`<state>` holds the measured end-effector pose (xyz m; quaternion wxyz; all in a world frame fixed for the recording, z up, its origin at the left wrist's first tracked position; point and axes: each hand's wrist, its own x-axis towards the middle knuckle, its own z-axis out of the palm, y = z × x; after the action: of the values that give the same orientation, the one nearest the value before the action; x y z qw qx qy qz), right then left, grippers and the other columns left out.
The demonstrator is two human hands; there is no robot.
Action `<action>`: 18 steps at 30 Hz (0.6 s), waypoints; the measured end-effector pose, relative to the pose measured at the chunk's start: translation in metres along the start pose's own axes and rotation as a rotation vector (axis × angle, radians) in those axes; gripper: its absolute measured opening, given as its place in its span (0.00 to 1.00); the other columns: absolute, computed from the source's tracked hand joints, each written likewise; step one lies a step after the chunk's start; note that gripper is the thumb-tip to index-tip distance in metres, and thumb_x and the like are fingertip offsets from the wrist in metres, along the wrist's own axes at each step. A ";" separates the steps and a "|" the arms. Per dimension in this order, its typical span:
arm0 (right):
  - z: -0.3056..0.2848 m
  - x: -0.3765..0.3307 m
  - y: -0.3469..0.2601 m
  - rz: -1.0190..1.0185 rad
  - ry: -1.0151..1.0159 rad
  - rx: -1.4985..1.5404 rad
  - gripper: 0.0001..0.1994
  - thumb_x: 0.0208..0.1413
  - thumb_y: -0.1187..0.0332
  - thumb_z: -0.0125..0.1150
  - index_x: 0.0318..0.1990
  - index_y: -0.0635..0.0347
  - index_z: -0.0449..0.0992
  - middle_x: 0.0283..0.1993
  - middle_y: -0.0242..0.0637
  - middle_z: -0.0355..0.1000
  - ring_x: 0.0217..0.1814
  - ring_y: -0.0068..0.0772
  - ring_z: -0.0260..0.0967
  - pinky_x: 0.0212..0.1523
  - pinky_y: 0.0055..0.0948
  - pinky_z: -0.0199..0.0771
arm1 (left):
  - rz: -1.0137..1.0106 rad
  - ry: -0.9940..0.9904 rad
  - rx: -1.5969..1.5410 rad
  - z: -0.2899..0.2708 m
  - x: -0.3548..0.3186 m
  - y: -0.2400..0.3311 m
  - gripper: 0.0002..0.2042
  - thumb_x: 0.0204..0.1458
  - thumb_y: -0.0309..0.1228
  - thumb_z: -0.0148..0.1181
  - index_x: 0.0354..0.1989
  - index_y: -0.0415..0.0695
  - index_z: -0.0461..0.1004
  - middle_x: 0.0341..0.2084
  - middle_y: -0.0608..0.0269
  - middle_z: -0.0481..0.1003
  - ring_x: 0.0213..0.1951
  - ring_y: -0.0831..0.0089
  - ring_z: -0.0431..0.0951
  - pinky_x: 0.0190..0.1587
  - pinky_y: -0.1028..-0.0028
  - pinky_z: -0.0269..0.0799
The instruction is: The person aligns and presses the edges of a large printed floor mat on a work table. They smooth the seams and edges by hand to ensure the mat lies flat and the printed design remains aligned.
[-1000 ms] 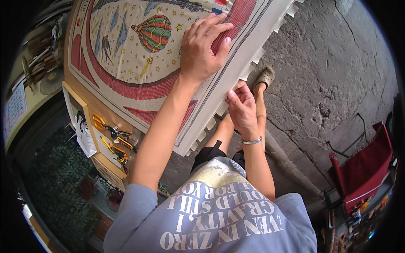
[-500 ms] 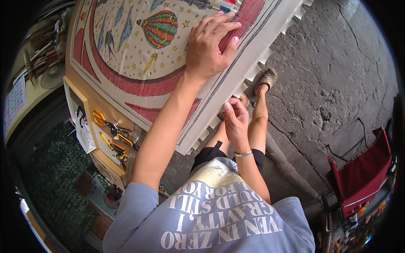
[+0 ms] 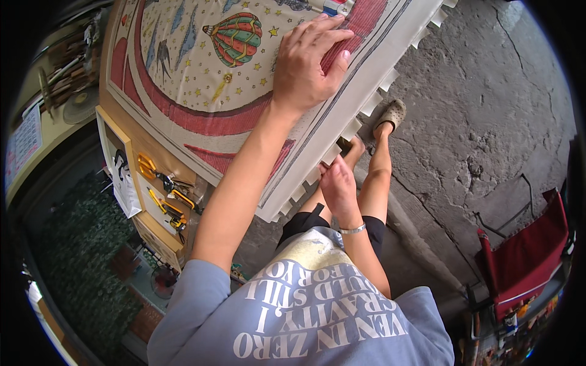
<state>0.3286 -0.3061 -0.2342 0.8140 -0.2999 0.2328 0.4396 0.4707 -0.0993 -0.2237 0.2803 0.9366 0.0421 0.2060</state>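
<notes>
On the workbench edge, we are pressing our left hand (image 3: 308,64) flat, fingers spread, on the printed balloon-pattern cloth (image 3: 201,67) over the white toothed wooden frame (image 3: 366,91); our right hand (image 3: 337,186) is gripping its rim from below, so the fastening seems only partly done.

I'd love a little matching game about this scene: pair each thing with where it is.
Things:
1. left hand
2. right hand
3. red folding chair
4. yellow-handled tools

Places:
A. far right, on the concrete floor
B. flat on top of the printed cloth
C. at the toothed edge of the white frame
D. hanging on the side of the wooden bench

Pairs: 1-B, 2-C, 3-A, 4-D
</notes>
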 end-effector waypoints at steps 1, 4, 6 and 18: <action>0.000 -0.005 0.000 -0.017 0.000 -0.084 0.11 0.69 0.63 0.63 0.51 0.58 0.73 0.46 0.24 0.72 0.50 0.16 0.67 0.53 0.21 0.67 | 0.007 0.001 0.003 0.001 0.000 0.001 0.14 0.58 0.35 0.62 0.51 0.51 0.81 0.57 0.64 0.79 0.62 0.58 0.74 0.66 0.60 0.64; 0.002 -0.015 0.006 -0.079 0.000 -0.241 0.10 0.68 0.66 0.63 0.51 0.60 0.74 0.44 0.24 0.73 0.46 0.14 0.68 0.48 0.19 0.69 | 0.002 0.005 0.003 0.001 0.001 0.000 0.14 0.57 0.34 0.62 0.51 0.51 0.82 0.57 0.64 0.79 0.62 0.58 0.74 0.66 0.60 0.64; 0.005 -0.013 0.015 -0.067 0.099 -0.212 0.07 0.68 0.69 0.62 0.47 0.61 0.76 0.42 0.24 0.74 0.42 0.14 0.69 0.45 0.18 0.70 | 0.017 0.016 0.003 0.002 0.001 0.000 0.14 0.56 0.35 0.62 0.50 0.52 0.81 0.57 0.65 0.78 0.61 0.59 0.75 0.64 0.60 0.65; -0.004 -0.005 0.035 -0.016 -0.011 -0.144 0.08 0.71 0.67 0.59 0.48 0.63 0.75 0.42 0.27 0.75 0.42 0.18 0.71 0.49 0.24 0.74 | 0.003 0.007 0.003 -0.002 -0.001 -0.001 0.14 0.57 0.34 0.63 0.51 0.52 0.81 0.57 0.64 0.79 0.62 0.59 0.74 0.66 0.60 0.64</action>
<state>0.2958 -0.2965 -0.2437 0.7951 -0.3573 0.1937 0.4502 0.4691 -0.0978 -0.2234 0.2785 0.9363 0.0420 0.2097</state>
